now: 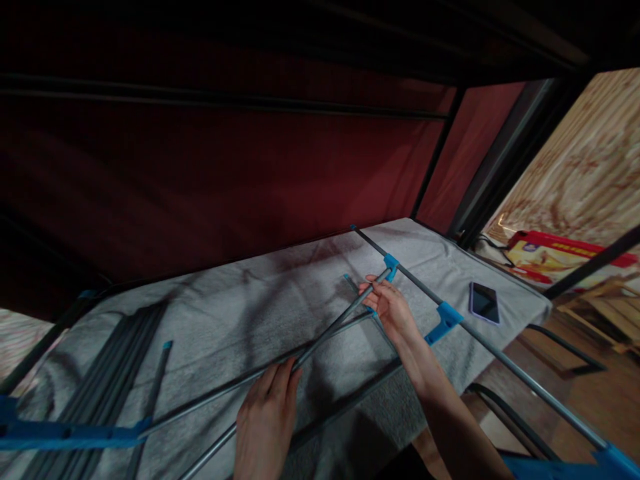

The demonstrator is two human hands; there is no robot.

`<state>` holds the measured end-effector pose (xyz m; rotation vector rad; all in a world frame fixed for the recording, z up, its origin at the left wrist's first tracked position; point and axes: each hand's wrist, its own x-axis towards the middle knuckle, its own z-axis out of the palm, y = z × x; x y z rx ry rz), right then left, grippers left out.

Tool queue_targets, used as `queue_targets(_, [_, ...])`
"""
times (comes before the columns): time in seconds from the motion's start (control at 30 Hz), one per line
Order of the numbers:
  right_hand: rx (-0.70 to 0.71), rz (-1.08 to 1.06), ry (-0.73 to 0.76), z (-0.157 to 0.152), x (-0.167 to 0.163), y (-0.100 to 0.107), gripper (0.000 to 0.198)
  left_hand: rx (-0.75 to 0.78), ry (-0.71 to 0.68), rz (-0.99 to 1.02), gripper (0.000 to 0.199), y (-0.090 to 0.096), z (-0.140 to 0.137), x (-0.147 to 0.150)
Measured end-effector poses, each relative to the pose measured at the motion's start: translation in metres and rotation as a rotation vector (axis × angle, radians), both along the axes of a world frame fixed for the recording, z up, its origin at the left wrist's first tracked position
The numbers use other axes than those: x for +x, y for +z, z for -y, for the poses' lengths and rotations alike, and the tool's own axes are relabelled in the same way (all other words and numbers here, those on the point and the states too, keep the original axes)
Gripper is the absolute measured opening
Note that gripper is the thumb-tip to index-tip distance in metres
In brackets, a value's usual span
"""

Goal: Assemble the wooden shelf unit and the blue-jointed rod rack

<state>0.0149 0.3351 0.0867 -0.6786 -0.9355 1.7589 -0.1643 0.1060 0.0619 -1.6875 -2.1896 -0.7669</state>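
Observation:
My left hand [269, 410] is closed round a thin grey metal tube [333, 328] that slants up to the right. Palm turned up, my right hand [387, 307] has its fingers about the same tube close to its far end. That end meets a blue plastic connector [391, 264] on a long grey pole [423, 285]; whether it sits inside cannot be told. A second blue connector [445, 320] is further along the pole. Beneath the held tube, another grey tube [215, 396] runs from a blue plastic bracket [75, 435] at lower left.
Several grey tubes [113, 360] lie side by side at left on a grey cloth-covered bed [220, 307]. A phone [484, 302] rests at right. Dark bed-frame bars [440, 153] and a red curtain [250, 180] enclose the back. Beyond the right edge is a red-and-yellow box [555, 257].

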Motion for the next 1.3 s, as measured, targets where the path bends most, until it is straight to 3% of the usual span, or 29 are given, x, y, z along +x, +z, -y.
queue_targets(0.23, [-0.029, -0.04, 0.022, 0.001, 0.001, -0.003, 0.024, -0.012, -0.005, -0.009, 0.04, 0.002, -0.001, -0.003])
queue_targets(0.37, [-0.037, -0.02, -0.029, 0.005, 0.006, -0.016, 0.024, 0.012, 0.009, -0.038, 0.037, 0.001, 0.001, -0.003])
queue_targets(0.43, [-0.016, 0.078, -0.124, 0.007, 0.01, -0.031, 0.026, 0.02, 0.017, -0.04, 0.037, 0.0, 0.002, -0.004])
queue_targets(0.6, [0.131, 0.45, -0.532, 0.0, 0.023, -0.086, 0.034, 0.033, 0.032, -0.044, 0.037, -0.008, 0.005, -0.007])
queue_targets(0.67, [0.162, 0.53, -0.591, -0.006, 0.027, -0.103, 0.04, 0.015, 0.041, -0.037, 0.037, -0.012, 0.006, -0.007])
queue_targets(1.03, [0.379, 0.708, -0.391, -0.034, 0.03, -0.135, 0.044, -0.096, 0.09, -0.003, 0.033, -0.029, 0.009, -0.002])
queue_targets(1.3, [0.428, 0.74, -0.368, -0.035, 0.033, -0.132, 0.036, -0.019, 0.046, 0.053, 0.032, -0.027, 0.011, 0.002])
